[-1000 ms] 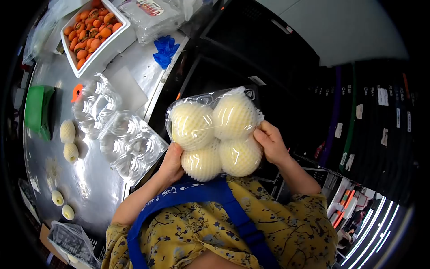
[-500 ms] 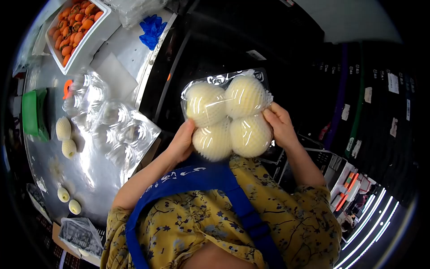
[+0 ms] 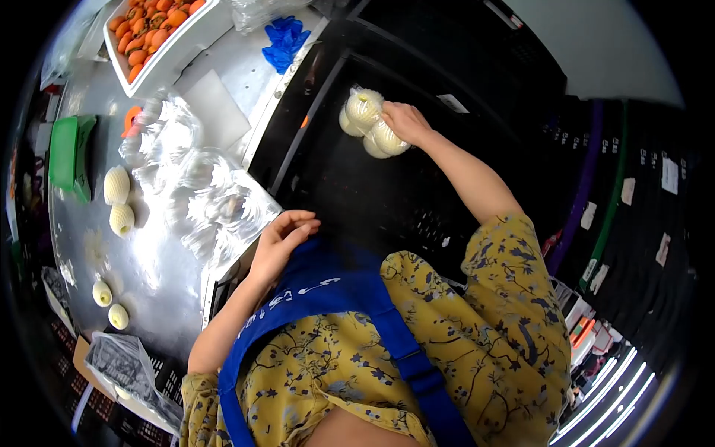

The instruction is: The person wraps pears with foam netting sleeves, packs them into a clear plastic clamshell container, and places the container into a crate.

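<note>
My right hand [image 3: 404, 123] reaches forward, closed on the right side of a clear plastic pack [image 3: 372, 125]. The pack holds several pale round items in foam nets and is tilted inside a black crate [image 3: 335, 182]. My left hand [image 3: 281, 240] holds nothing; its fingers are loosely curled and apart near my apron, beside the table edge. Clear plastic trays [image 3: 212, 205] lie on the metal table [image 3: 160, 298] just left of that hand.
At the upper left stands a white box [image 3: 179, 56] of orange fruit. A blue glove [image 3: 284, 45], a green container [image 3: 71, 155] and several small foam-netted items [image 3: 117, 185] lie on the table. Black crates [image 3: 633, 216] are stacked at the right.
My right hand has carried the pack forward, away from my body, into the black crate. My left hand has let go of the pack and drawn back toward my apron.
</note>
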Demonstrator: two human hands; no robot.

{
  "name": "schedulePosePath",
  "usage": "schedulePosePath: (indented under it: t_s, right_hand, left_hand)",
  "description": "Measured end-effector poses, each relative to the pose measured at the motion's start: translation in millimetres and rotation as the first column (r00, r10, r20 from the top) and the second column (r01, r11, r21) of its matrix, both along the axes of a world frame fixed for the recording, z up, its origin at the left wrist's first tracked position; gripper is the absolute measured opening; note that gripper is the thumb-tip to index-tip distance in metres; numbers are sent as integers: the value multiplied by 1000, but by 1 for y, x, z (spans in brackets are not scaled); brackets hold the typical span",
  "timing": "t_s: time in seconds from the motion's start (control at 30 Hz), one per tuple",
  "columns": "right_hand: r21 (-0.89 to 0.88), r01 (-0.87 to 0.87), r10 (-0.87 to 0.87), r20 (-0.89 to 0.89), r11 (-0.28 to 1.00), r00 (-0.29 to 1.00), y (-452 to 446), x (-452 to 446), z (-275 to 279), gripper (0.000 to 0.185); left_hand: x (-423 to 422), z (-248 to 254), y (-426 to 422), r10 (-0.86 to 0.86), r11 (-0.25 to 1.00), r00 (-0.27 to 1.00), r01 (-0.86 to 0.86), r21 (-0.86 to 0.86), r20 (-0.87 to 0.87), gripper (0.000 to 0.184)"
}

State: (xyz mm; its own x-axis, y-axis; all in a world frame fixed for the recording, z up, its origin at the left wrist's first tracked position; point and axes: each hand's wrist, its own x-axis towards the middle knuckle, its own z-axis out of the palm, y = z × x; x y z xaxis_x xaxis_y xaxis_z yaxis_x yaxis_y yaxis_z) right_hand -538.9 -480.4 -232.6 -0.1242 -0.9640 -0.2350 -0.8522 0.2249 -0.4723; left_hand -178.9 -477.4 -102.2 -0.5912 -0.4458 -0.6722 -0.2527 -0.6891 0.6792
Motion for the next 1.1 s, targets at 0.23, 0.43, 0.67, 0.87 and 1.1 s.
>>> schedulePosePath:
  t_s: [0.23,0.43,0.67,0.87,1.1]
  right_hand:
    - [74,-120,127,-97,990,987,-43,-17,-17,23]
    - [97,-163,178,-183,982,967,-54,-24,-14,23]
    - [52,-104,113,-210,993,971,-59,-20,-20,20]
    - [63,-162,173,-288,985,942,-57,-11,-11,16]
    - [93,-172,194,-345,981,918,-54,-10,-8,27]
  left_hand:
    - [44,4,9,261,965,963,-261,-15,63,24]
    - [51,7,17,293,956,954,-294,-1,66,24]
    - [59,14,14,319,946,947,-317,-58,31,27]
    - [78,11,22,338,938,941,-334,-94,28,25]
    - [85,14,33,361,925,933,-359,-122,-6,24]
